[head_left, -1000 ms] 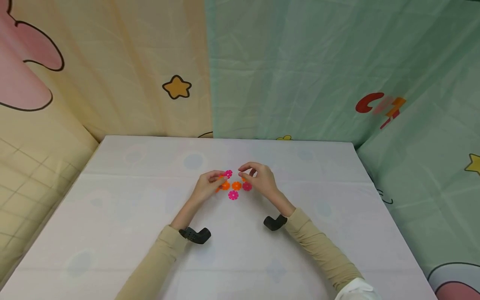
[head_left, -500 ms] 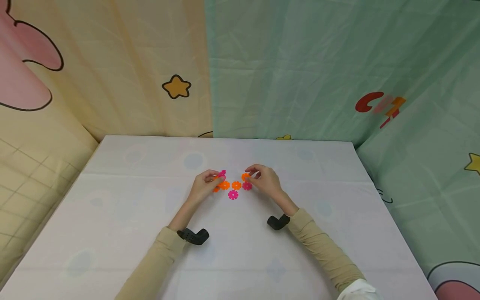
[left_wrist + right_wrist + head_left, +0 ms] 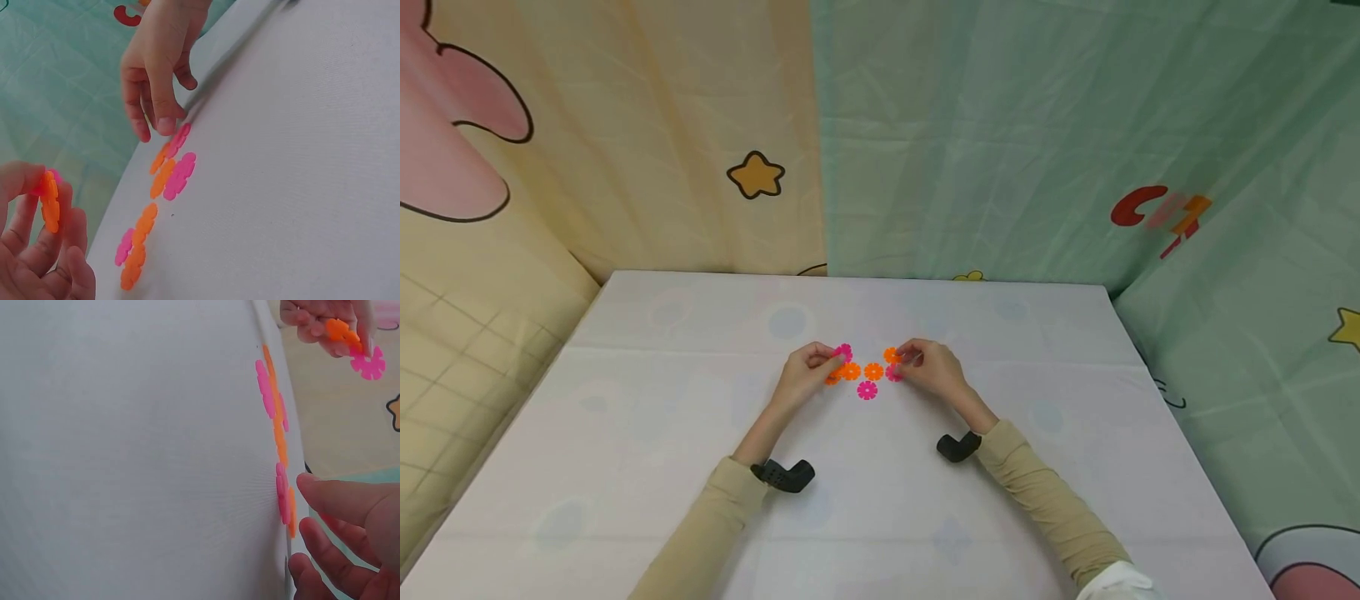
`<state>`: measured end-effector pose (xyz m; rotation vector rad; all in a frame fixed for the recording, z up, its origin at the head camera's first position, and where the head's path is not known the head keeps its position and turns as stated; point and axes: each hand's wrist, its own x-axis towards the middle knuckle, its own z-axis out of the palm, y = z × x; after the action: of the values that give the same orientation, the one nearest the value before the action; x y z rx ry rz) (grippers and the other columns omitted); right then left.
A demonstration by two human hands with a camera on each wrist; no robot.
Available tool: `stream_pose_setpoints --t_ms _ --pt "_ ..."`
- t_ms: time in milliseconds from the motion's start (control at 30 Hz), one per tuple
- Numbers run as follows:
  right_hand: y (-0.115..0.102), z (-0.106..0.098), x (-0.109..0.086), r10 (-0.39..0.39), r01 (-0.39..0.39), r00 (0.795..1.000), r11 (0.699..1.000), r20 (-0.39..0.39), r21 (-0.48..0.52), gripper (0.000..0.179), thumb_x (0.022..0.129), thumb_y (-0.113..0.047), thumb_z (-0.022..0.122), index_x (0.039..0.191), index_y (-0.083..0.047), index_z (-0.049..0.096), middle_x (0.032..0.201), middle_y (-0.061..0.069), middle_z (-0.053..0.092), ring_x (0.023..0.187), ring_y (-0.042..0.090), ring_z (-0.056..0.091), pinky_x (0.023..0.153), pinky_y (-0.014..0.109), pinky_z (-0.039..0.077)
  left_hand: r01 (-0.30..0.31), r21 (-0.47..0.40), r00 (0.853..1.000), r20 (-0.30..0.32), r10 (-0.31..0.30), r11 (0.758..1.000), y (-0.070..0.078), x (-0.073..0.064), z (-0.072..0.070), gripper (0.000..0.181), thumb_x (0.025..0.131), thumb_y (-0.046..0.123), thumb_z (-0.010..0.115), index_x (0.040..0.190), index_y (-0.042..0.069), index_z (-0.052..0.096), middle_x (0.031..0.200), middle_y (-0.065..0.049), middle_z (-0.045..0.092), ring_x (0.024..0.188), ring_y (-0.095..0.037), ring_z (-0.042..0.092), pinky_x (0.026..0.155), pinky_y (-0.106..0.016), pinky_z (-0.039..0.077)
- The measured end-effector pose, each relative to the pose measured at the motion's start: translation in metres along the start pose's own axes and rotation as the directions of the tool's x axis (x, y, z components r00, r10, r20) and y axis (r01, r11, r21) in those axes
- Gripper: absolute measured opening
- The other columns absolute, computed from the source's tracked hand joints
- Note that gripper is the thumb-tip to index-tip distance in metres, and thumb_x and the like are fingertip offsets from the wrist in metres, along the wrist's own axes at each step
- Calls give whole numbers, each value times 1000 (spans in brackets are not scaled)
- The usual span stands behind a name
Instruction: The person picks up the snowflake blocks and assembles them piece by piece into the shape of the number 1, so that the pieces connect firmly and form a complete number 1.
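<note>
My left hand (image 3: pixel 805 373) pinches a snowflake building disc pair above the table: an orange snowflake disc (image 3: pixel 50 203) joined to a pink snowflake disc (image 3: pixel 369 364). Below and beside that hand, two orange discs (image 3: pixel 145 224) and a pink one (image 3: pixel 124 247) lie on the tabletop. My right hand (image 3: pixel 934 367) hovers at the right end of the group, fingers apart, with nothing between thumb and fingers. Its fingertips are right by a pink disc (image 3: pixel 282 494) and an orange disc (image 3: pixel 891 355). Between the hands lie an orange disc (image 3: pixel 874 372) and a pink disc (image 3: pixel 867 390).
The discs lie around the middle of a white-covered table (image 3: pixel 865 500). Patterned curtains (image 3: pixel 970 150) hang behind its back edge and at both sides. A black wrist camera (image 3: pixel 784 476) is strapped at the left wrist, another (image 3: pixel 958 447) at the right.
My left hand has drawn back left with the joined discs, which have turned. The right hand has moved right and nearer to me, uncovering the orange disc at the right.
</note>
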<state>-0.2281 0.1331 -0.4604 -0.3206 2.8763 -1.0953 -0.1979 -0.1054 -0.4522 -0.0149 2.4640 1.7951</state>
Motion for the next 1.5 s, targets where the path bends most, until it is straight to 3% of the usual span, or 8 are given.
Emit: stream_pose_setpoints --t_ms 233,700,1167,1500 --pt "2 1 0 7 -6 1000 1000 22 -26 29 77 -25 80 102 -12 71 89 2 71 74 14 56 63 23 43 -14 -6 999 31 14 1000 -1 -1 0 29 92 21 64 117 4 64 98 -22 69 74 -19 61 58 -19 46" --pt "-1 6 1 24 -21 998 998 53 -62 27 80 -24 78 103 -13 71 94 1 70 78 16 53 67 24 43 -40 26 999 7 40 999 1 -5 0 24 90 22 67 103 2 66 97 -20 70 81 -23 63 63 -18 47" --pt "-5 2 -2 40 -37 998 997 46 -71 25 78 -24 80 99 -12 74 78 2 63 68 14 51 60 23 40 -78 90 997 -22 80 993 6 -8 3 24 91 25 66 104 4 67 95 -12 66 76 -20 57 59 -19 46" --pt "-2 0 -6 -10 12 999 998 36 -62 13 86 -19 71 98 -13 72 87 3 70 70 14 60 61 24 46 -120 78 992 -15 122 990 10 -11 6 26 91 24 66 108 4 68 90 -11 65 76 -18 56 61 -18 46"
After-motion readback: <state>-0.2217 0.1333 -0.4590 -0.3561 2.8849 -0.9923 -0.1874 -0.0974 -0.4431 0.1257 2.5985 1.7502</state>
